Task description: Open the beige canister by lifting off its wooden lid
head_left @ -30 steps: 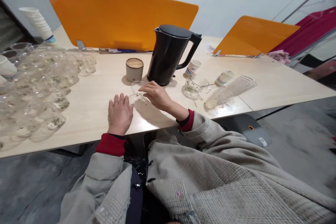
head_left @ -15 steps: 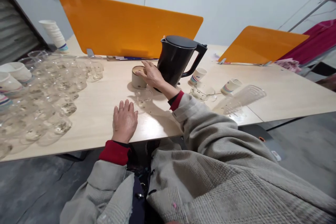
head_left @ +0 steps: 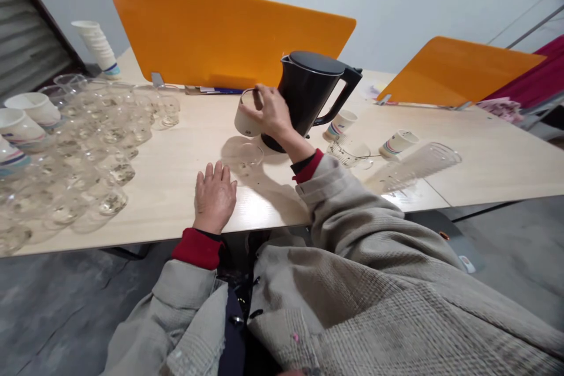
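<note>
Our right hand [head_left: 269, 110] grips beige canister [head_left: 245, 119], frame centre, beside black kettle [head_left: 311, 94]; left hand [head_left: 214, 197] flat, fingers spread, empty, on table [head_left: 185, 141].

Glass-crowded wooden table [head_left: 176, 188], black kettle [head_left: 308, 94]

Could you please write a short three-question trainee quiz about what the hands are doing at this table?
1. True or false: the right hand holds the round beige canister off the table.
2. Which hand lies flat on the pale wooden table?
3. The black electric kettle stands: A) right of the canister, B) left of it.

Key: 1 true. 2 the left hand. 3 A.
</note>
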Demonstrator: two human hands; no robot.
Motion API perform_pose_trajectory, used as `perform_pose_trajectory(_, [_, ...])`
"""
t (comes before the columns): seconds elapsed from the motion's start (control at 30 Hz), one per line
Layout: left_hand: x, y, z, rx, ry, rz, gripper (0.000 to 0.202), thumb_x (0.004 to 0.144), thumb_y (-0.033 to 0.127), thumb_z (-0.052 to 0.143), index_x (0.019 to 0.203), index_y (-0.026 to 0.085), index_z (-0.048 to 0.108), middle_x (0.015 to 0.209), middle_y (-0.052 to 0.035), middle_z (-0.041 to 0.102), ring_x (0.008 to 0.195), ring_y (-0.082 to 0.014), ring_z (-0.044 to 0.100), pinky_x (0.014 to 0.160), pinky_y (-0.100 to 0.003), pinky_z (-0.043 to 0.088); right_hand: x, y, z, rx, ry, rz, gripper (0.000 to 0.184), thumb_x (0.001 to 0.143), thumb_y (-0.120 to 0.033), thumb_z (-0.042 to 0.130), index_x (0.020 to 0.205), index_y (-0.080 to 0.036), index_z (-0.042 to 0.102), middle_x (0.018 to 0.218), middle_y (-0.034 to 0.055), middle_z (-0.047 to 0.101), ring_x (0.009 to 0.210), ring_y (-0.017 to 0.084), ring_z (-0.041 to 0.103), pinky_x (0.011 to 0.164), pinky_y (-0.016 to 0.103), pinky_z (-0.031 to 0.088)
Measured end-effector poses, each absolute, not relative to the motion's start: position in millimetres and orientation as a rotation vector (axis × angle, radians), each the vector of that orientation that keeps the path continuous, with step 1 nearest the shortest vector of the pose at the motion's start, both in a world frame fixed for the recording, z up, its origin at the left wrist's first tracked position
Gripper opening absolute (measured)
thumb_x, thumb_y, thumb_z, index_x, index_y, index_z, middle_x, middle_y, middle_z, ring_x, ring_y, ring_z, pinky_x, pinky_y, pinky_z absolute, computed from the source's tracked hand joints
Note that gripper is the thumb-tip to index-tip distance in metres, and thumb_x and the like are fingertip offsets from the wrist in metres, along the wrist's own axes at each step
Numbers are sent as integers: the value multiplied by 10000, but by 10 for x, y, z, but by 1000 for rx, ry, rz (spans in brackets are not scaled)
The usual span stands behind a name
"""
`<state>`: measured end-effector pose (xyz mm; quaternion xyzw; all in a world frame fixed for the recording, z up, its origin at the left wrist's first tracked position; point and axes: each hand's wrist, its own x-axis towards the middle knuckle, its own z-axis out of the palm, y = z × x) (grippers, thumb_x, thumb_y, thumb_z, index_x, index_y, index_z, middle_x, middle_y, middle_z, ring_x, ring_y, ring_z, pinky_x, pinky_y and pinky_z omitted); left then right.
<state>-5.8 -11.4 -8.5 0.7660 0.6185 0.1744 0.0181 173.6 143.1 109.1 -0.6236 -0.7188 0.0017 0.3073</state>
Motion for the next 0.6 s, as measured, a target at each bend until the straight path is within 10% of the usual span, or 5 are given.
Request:
perform_pose_trajectory(0.4, [-160, 27, -166, 1909, 1615, 1492, 375, 1013, 359, 607, 1297, 181, 775, 1367, -160, 815, 1323, -315, 753, 1174, -538, 606, 2396, -288, 921, -1353, -1956, 88, 602, 925, -572, 812, 1391, -206, 705, 1346, 152, 768, 1233, 335, 739, 1091, 534, 615])
perform_pose_trajectory(0.6, [-310, -311, 59, 1812, 1138, 1276, 549, 980, 534, 701, 1419, 207, 733, 1433, -144, 788, 1321, -300, 760, 1098, -487, 659, 2183, -476, 480, -1317, -2022, 230, 664, 915, -599, 830, 1449, -229, 695, 1406, 163, 738, 1308, 362, 714, 1131, 537, 608])
